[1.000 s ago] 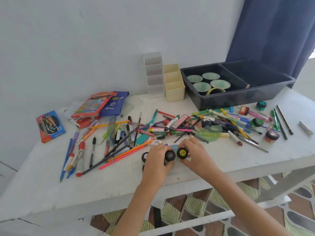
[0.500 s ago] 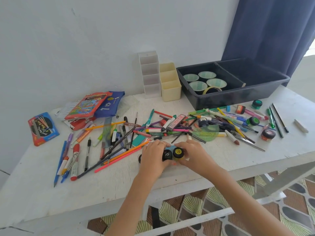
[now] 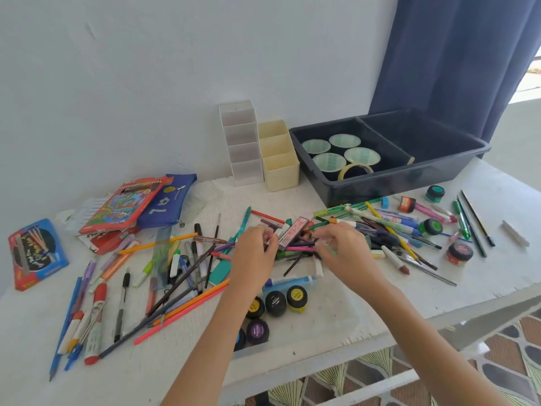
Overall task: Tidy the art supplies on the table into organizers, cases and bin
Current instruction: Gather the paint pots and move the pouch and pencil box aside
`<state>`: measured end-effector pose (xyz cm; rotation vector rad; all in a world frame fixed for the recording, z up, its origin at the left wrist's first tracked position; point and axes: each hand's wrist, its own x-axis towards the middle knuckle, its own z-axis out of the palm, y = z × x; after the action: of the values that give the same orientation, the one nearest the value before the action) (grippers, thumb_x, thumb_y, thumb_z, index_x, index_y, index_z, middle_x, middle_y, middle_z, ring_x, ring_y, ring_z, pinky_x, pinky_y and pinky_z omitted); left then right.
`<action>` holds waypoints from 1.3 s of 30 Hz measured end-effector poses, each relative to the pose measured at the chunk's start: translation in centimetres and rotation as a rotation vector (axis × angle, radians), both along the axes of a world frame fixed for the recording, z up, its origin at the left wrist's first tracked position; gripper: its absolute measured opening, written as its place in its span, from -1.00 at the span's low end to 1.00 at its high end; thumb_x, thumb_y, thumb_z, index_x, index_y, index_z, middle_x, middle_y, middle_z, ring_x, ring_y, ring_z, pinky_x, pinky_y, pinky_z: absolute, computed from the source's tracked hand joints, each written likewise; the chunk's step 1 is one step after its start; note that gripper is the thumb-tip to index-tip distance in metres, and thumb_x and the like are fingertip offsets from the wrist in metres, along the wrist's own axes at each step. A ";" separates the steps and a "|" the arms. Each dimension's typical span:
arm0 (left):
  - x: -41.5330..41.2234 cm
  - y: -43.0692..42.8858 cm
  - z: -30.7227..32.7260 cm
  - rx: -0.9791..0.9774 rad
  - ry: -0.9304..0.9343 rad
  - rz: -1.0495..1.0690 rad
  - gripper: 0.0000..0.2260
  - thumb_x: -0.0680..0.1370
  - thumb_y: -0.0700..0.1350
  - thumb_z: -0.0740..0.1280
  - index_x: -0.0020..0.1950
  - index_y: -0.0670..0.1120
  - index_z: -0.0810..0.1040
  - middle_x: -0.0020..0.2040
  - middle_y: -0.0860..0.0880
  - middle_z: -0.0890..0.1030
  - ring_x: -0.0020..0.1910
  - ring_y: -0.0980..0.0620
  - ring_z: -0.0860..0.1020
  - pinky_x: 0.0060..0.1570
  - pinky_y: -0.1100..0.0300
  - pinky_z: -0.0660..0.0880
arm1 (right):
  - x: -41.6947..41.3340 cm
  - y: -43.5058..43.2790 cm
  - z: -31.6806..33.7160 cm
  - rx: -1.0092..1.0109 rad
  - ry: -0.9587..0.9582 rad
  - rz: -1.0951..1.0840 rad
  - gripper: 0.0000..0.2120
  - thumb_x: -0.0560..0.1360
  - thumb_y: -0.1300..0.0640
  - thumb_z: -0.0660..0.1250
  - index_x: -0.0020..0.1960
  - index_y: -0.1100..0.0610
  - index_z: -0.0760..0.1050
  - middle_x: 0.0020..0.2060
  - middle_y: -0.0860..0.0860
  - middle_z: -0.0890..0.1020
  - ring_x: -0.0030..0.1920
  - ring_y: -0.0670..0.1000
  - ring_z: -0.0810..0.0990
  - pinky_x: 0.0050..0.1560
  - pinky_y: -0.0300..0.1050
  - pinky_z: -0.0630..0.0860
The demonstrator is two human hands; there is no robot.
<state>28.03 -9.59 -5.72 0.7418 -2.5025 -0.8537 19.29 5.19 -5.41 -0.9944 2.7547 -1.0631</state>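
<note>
White table [image 3: 486,276] | left hand [image 3: 254,254], right hand [image 3: 343,249] curled into pen pile [image 3: 298,249] | grip unclear

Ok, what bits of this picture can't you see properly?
Head view, all of these:
Whether the left hand or right hand grips any pens: motion blur and the hands' backs hide the fingers.
The blue paint pot: partly behind the left forearm.
The label on the black paint pot: too small to read.
The tape roll: lower part behind the near wall of the black bin.
</note>
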 end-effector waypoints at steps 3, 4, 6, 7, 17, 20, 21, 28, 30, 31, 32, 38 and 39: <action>-2.3 -1.4 -1.2 -0.081 -0.058 0.013 -0.79 0.60 -0.09 0.21 0.18 -0.10 0.52 0.08 -0.04 0.53 0.03 0.06 0.49 -0.01 0.18 0.47 | -1.6 -0.6 -0.1 0.010 0.087 -0.122 -0.81 0.53 0.12 0.27 0.14 0.05 0.53 0.07 -0.03 0.47 0.09 -0.07 0.38 -0.04 -0.25 0.32; -3.0 -1.8 -1.6 -0.108 -0.095 0.012 -0.77 0.60 -0.09 0.19 0.21 -0.08 0.51 0.10 -0.05 0.52 0.04 0.04 0.48 0.00 0.16 0.47 | -2.3 -0.8 -0.2 0.030 0.103 -0.166 -0.79 0.53 0.11 0.27 0.15 0.05 0.51 0.10 -0.02 0.46 0.14 -0.05 0.37 -0.03 -0.25 0.32; -3.7 -2.4 -2.1 -0.139 -0.159 -0.007 -0.73 0.62 -0.09 0.16 0.29 -0.07 0.47 0.13 -0.09 0.50 0.07 -0.01 0.46 0.05 0.07 0.46 | -3.2 -1.1 -0.6 0.079 0.089 -0.242 -0.75 0.53 0.07 0.29 0.20 0.04 0.47 0.16 0.01 0.43 0.20 -0.01 0.34 0.03 -0.20 0.36; -4.0 -2.6 -2.2 -0.142 -0.178 -0.022 -0.72 0.62 -0.09 0.15 0.31 -0.07 0.46 0.14 -0.10 0.50 0.09 -0.03 0.45 0.09 0.05 0.45 | -3.7 -1.2 -0.9 0.107 0.069 -0.269 -0.72 0.53 0.04 0.29 0.22 0.04 0.45 0.18 0.03 0.41 0.22 0.01 0.33 0.07 -0.17 0.38; -4.7 -4.2 -2.0 0.095 -0.132 -0.144 -0.83 0.54 -0.16 0.34 0.11 -0.12 0.60 0.06 -0.04 0.58 -0.02 0.06 0.53 0.02 0.21 0.44 | -5.0 -1.6 -2.9 -0.009 -0.143 -0.332 -0.51 0.44 0.11 0.43 0.30 0.10 0.34 0.25 0.10 0.40 0.24 0.08 0.39 0.18 -0.08 0.38; -4.6 -4.9 -1.8 0.120 -0.110 -0.093 -0.88 0.47 -0.14 0.43 -0.02 -0.10 0.60 -0.01 -0.06 0.52 -0.10 0.04 0.51 -0.08 0.17 0.43 | -5.0 -1.1 -3.3 -0.188 -0.165 -0.299 -0.60 0.36 0.14 0.50 0.12 0.10 0.42 -0.01 0.04 0.58 0.02 0.02 0.54 0.00 -0.12 0.52; -4.6 -5.1 -1.8 0.133 -0.103 -0.086 -0.86 0.45 -0.15 0.45 -0.02 -0.12 0.60 -0.03 -0.06 0.52 -0.09 0.02 0.52 -0.09 0.17 0.44 | -4.9 -0.9 -3.3 -0.239 -0.165 -0.281 -0.65 0.35 0.15 0.51 0.05 0.08 0.44 -0.09 0.01 0.61 -0.07 -0.03 0.57 -0.09 -0.18 0.53; -3.5 -4.5 -1.4 0.146 0.077 0.042 -0.69 0.52 -0.19 0.36 0.25 -0.15 0.50 0.11 -0.12 0.56 0.10 -0.03 0.53 0.11 0.18 0.43 | -3.5 -0.2 -2.3 -0.418 -0.165 -0.223 -0.74 0.38 0.13 0.48 0.03 0.04 0.50 -0.14 -0.16 0.56 -0.16 -0.17 0.55 -0.23 -0.37 0.52; -2.9 -3.8 -0.4 0.111 0.157 0.044 -0.71 0.52 -0.16 0.36 0.23 -0.13 0.52 0.05 -0.03 0.58 0.03 0.06 0.52 0.03 0.31 0.38 | -3.1 0.1 -1.9 -0.450 -0.162 -0.199 -0.73 0.40 0.13 0.46 0.08 0.05 0.53 -0.13 -0.15 0.58 -0.16 -0.18 0.55 -0.22 -0.42 0.51; -2.6 -3.3 0.0 0.083 0.187 0.030 -0.71 0.51 -0.13 0.38 0.22 -0.10 0.53 0.02 0.01 0.58 -0.01 0.12 0.51 -0.01 0.38 0.35 | -2.9 0.3 -1.7 -0.435 -0.149 -0.184 -0.73 0.42 0.12 0.45 0.11 0.05 0.54 -0.11 -0.13 0.59 -0.14 -0.18 0.55 -0.20 -0.44 0.49; -2.2 -2.8 0.5 0.067 0.213 0.010 -0.70 0.49 -0.10 0.40 0.21 -0.06 0.53 0.00 0.05 0.58 -0.05 0.18 0.50 -0.06 0.46 0.32 | -2.7 0.5 -1.5 -0.403 -0.132 -0.167 -0.72 0.43 0.10 0.44 0.13 0.03 0.55 -0.07 -0.12 0.58 -0.11 -0.18 0.53 -0.18 -0.48 0.46; -0.3 0.7 1.7 0.334 0.264 -0.176 -0.64 0.40 -0.10 0.49 0.18 0.02 0.55 0.01 0.08 0.58 -0.03 0.19 0.56 -0.06 0.37 0.52 | -0.6 1.7 -1.2 -0.327 -0.166 -0.038 -0.64 0.36 0.13 0.50 0.12 -0.02 0.53 -0.02 -0.11 0.58 -0.09 -0.19 0.55 -0.15 -0.44 0.49; 0.0 1.4 1.5 0.369 0.254 -0.213 -0.64 0.40 -0.10 0.49 0.17 0.02 0.55 0.03 0.06 0.58 -0.01 0.17 0.57 -0.05 0.34 0.54 | -0.1 1.9 -1.3 -0.334 -0.170 -0.030 -0.65 0.34 0.15 0.52 0.08 -0.01 0.53 -0.04 -0.12 0.60 -0.11 -0.19 0.56 -0.15 -0.42 0.50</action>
<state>28.06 -8.19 -4.21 0.4421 -2.2480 -1.4167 19.17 7.13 -6.74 -0.8436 2.5151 -1.5703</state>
